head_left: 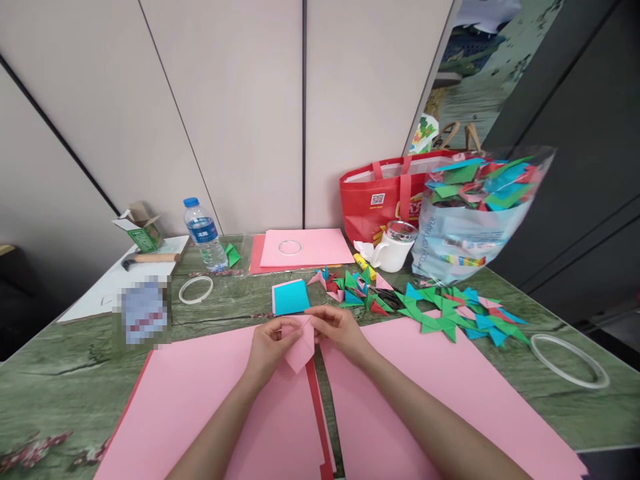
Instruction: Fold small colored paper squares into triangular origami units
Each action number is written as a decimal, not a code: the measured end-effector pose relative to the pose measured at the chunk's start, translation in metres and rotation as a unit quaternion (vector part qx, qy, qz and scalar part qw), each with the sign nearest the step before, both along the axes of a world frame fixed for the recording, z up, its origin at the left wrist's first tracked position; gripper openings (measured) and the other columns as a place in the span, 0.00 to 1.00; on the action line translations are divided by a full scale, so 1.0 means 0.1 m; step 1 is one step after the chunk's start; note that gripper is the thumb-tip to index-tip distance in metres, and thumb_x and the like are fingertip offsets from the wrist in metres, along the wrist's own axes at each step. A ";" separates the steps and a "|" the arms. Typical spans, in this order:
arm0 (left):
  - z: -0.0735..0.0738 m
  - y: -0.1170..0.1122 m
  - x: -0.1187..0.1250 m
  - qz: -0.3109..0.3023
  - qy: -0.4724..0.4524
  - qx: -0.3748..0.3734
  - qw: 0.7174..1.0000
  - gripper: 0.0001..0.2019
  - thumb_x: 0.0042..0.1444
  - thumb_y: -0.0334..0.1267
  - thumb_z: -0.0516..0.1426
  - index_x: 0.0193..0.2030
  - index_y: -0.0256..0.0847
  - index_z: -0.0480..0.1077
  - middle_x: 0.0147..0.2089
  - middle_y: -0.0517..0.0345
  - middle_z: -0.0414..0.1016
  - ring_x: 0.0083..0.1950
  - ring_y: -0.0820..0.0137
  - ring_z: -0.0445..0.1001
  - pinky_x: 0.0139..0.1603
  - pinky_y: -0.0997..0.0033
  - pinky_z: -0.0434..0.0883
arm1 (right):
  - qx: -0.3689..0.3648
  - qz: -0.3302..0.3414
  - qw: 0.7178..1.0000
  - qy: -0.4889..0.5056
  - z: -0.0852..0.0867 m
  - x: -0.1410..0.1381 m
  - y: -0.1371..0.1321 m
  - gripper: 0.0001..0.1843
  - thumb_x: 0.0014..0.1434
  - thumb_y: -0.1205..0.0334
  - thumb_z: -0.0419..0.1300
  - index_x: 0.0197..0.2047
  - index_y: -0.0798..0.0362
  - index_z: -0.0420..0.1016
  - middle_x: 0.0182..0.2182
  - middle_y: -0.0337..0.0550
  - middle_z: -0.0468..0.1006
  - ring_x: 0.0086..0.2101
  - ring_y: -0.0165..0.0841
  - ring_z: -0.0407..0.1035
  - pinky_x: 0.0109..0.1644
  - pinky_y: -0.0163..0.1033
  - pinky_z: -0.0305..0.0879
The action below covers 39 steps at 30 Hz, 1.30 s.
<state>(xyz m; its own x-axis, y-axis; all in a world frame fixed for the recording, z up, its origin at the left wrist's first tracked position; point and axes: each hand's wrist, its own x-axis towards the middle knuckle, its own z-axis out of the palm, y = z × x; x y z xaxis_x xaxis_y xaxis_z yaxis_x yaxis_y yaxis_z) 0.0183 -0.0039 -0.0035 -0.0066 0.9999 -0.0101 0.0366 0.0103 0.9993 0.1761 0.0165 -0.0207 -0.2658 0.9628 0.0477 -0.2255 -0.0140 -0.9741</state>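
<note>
My left hand [267, 347] and my right hand [340, 328] meet at the table's middle, both pinching a small folded pink paper piece [301, 345] held just above the table. The fingers of each hand are closed on its upper edge. Under my forearms lie two large pink paper sheets, one to the left [200, 413] and one to the right [450, 393]. Just beyond my hands sits a small stack of square paper with a blue sheet [291, 297] on top.
Folded green, blue and pink paper pieces [445, 313] spread to the right. Behind stand a white mug [393, 250], a clear bag of folded pieces [475, 213], a red bag [385, 193] and a water bottle [204, 233]. Tape rings [196, 289] lie around.
</note>
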 end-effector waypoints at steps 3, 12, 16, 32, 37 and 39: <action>-0.01 0.01 -0.02 -0.019 -0.016 -0.012 1.000 0.10 0.38 0.39 0.64 0.28 0.37 0.74 0.32 0.56 0.76 0.29 0.72 0.71 0.28 0.76 0.67 | 0.000 0.017 1.000 0.015 -0.01 0.01 0.01 0.16 0.46 0.54 0.63 0.38 0.53 0.75 0.23 0.35 0.71 0.22 0.26 0.67 0.28 0.35 0.69; -0.05 0.03 -0.04 -0.015 -0.003 -0.010 1.000 0.10 0.38 0.39 0.64 0.28 0.37 0.75 0.32 0.54 0.77 0.30 0.69 0.72 0.30 0.74 0.68 | 0.009 -0.003 1.000 0.004 -0.01 0.00 0.01 0.13 0.47 0.58 0.62 0.37 0.53 0.74 0.23 0.36 0.72 0.22 0.26 0.67 0.27 0.34 0.68; -0.07 0.06 -0.06 0.036 0.016 0.026 0.999 0.09 0.38 0.39 0.64 0.28 0.38 0.76 0.35 0.53 0.78 0.35 0.66 0.73 0.33 0.73 0.68 | 0.062 -0.001 0.997 -0.039 -0.01 -0.04 -0.03 0.10 0.52 0.63 0.56 0.39 0.51 0.70 0.28 0.38 0.70 0.24 0.27 0.67 0.27 0.35 0.68; 0.06 0.04 -0.12 -0.070 -0.114 -0.039 0.990 0.21 0.41 0.40 0.63 0.44 0.37 0.73 0.32 0.53 0.76 0.35 0.67 0.71 0.33 0.72 0.66 | 0.195 0.021 0.967 -0.162 0.03 0.00 -0.09 0.10 0.43 0.68 0.63 0.32 0.49 0.75 0.40 0.43 0.65 0.36 0.32 0.65 0.31 0.34 0.67; 0.04 0.04 -0.14 -0.067 -0.033 0.008 0.997 0.22 0.43 0.42 0.61 0.47 0.38 0.72 0.26 0.56 0.73 0.29 0.70 0.69 0.30 0.73 0.65 | 0.170 0.001 0.975 -0.141 0.04 0.01 -0.07 0.07 0.42 0.62 0.66 0.28 0.51 0.75 0.39 0.43 0.66 0.36 0.32 0.65 0.31 0.33 0.66; 0.04 0.03 -0.13 -0.074 -0.008 0.007 0.997 0.22 0.44 0.42 0.60 0.48 0.38 0.71 0.24 0.58 0.72 0.25 0.73 0.65 0.28 0.74 0.63 | 0.156 -0.023 0.978 -0.134 0.04 0.01 -0.07 0.07 0.42 0.60 0.66 0.26 0.52 0.74 0.37 0.44 0.67 0.36 0.33 0.65 0.29 0.33 0.64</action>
<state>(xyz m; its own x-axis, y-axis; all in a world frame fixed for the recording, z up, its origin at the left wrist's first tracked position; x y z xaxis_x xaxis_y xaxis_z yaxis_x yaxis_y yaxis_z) 0.0049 -0.0006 0.0004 0.1418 0.9899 0.0055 0.0211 -0.0086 0.9997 0.1766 0.0100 -0.0167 -0.2648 0.9243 0.2749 0.0458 0.2969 -0.9538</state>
